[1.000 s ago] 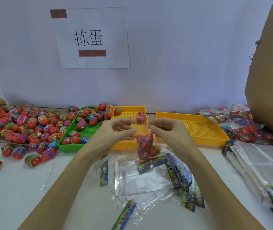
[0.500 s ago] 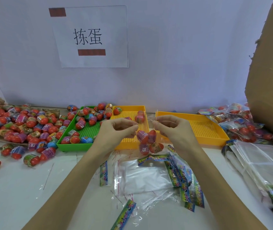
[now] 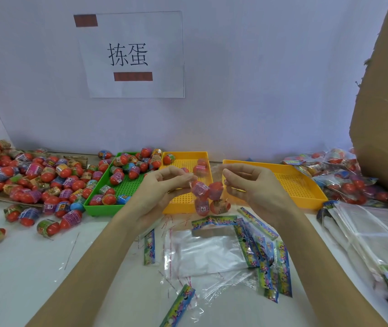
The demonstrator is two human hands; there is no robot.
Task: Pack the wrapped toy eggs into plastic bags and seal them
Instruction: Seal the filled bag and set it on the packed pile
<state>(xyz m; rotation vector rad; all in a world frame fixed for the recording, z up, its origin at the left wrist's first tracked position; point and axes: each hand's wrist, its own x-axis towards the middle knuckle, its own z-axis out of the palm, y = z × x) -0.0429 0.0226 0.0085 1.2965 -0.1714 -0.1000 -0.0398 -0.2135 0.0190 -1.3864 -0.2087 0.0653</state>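
Note:
A clear plastic bag (image 3: 208, 197) with several wrapped toy eggs inside hangs in the air above the table's middle. My left hand (image 3: 164, 187) pinches its top edge on the left and my right hand (image 3: 252, 185) pinches it on the right. The eggs are red with coloured wrappers and bunch at the bag's bottom. Empty clear bags (image 3: 207, 251) with colourful header strips lie flat on the white table (image 3: 23, 267) below my hands. Loose wrapped eggs (image 3: 30, 178) are heaped at the left.
A green tray (image 3: 98, 199) with eggs, a yellow tray (image 3: 183, 206) with three eggs and a second yellow tray (image 3: 306, 185) stand in a row behind. Filled bags (image 3: 344, 178) lie far right beside a stack of empty bags (image 3: 365, 230) and a cardboard box (image 3: 386, 102).
Both hands have lifted the filled bag slightly and drawn its top edge taut between them; the eggs have settled lower in the bag.

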